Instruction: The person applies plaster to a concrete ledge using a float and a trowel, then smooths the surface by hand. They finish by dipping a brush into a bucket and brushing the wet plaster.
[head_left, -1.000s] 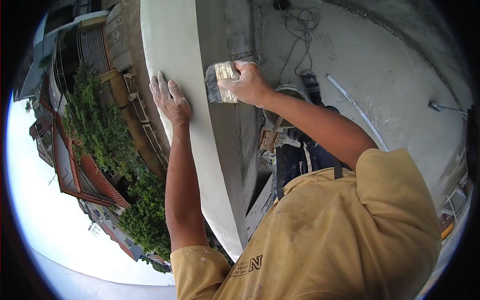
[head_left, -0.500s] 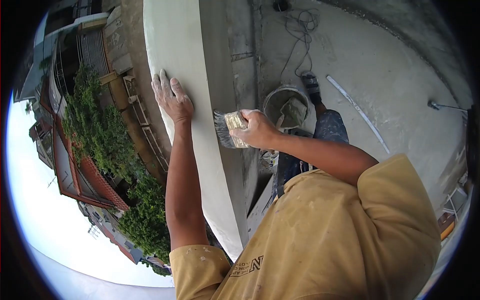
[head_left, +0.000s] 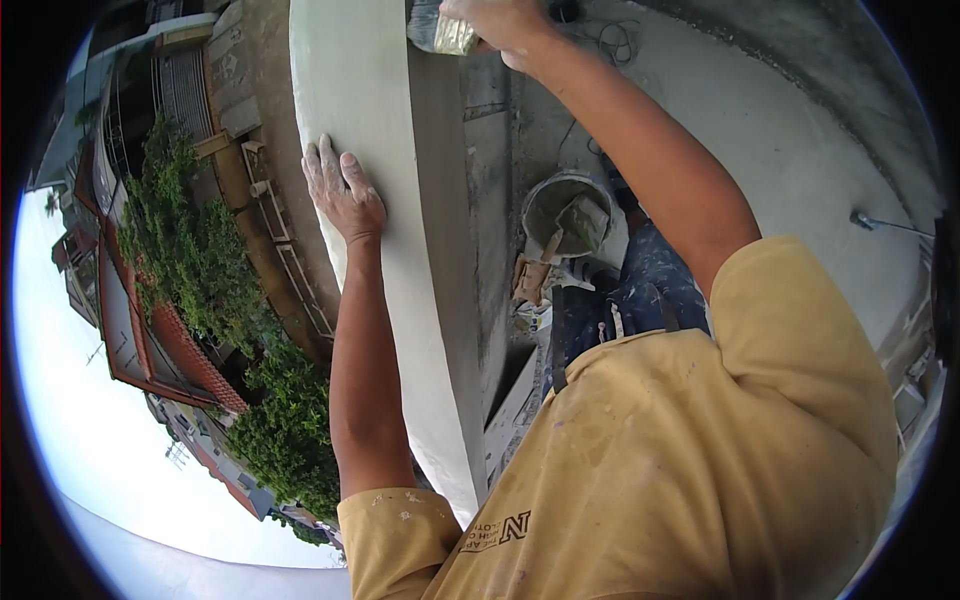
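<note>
Sweeping the brush [head_left: 438, 30] up along the ledge [head_left: 372, 100] to the frame's top, the right hand [head_left: 497, 22] keeps its fingers clenched round the handle: one long stroke. The left hand [head_left: 343, 197] (fingers lightly spread) stays flat on the ledge.

Left arm [head_left: 362, 370] stretched out straight, left hand [head_left: 343, 195] pressed flat, palm down, fingers extended and slightly apart. Right arm [head_left: 640, 150] reaches far forward, elbow barely bent — right hand [head_left: 495, 20] at the top edge of view, fingers curled in a closed grip, partly cropped.
</note>
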